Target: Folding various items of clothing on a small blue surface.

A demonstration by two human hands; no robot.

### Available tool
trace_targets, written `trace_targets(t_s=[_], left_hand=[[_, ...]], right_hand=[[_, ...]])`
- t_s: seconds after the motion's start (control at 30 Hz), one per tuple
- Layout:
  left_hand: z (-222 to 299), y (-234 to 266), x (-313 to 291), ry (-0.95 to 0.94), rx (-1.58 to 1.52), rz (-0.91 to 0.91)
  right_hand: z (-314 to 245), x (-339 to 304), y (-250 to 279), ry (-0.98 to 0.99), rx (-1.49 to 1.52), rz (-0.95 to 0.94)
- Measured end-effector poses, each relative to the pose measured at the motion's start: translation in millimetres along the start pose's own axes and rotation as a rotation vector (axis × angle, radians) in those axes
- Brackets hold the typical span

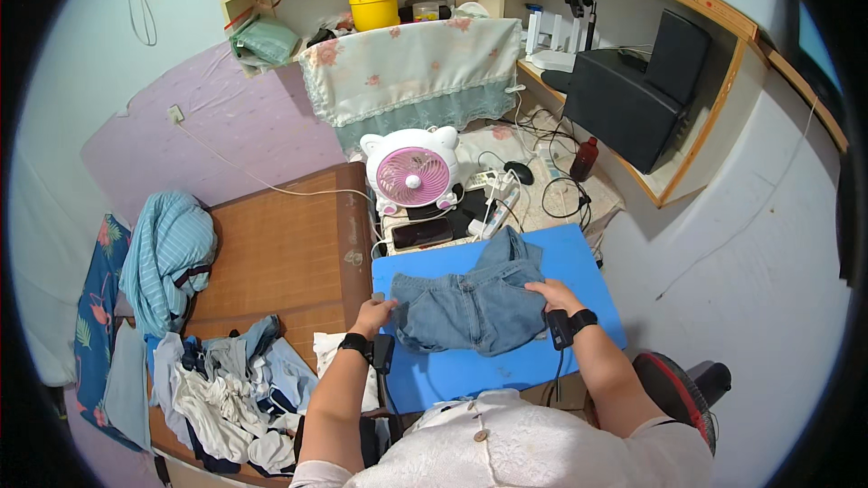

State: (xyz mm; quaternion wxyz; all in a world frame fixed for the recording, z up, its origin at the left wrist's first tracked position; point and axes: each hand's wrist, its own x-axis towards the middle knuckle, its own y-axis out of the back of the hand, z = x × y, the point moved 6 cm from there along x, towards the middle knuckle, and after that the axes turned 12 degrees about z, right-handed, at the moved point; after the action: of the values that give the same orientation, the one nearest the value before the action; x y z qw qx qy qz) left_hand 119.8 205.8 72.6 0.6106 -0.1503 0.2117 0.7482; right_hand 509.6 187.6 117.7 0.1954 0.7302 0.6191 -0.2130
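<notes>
A pair of blue denim pants (475, 307) lies on a blue tabletop (452, 384), partly folded and creased, with one part stretching toward the far right corner. At its left edge my left hand (372, 317) is closed, the fingertips pinching the cloth. My right hand (554, 295) grips the right side of the denim, with the thumb and fingers on the fabric. Each wrist wears a black band with a small dark box and a cable.
Left of the table, a brown mat (271, 253) carries a heap of clothes (231, 389) and a striped light-blue cloth (167, 258). Beyond the tabletop stand a white-and-pink fan (413, 173), a phone (422, 233), a power strip (493, 212) and a dark red bottle (585, 159).
</notes>
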Motion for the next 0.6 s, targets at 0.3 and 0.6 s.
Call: trace_targets(t_s=[0.3,0.6], left_hand=[[33.2,-26.9,-9.5,-0.065,0.219,0.138],[154.4,57.0,-43.3,-0.479,-0.457,0.145]], right_hand=[[-11.2,17.4,-13.3,0.011,0.320,-0.068],[-131.3,-23.5,-55.8,0.433,0.246,-0.078]])
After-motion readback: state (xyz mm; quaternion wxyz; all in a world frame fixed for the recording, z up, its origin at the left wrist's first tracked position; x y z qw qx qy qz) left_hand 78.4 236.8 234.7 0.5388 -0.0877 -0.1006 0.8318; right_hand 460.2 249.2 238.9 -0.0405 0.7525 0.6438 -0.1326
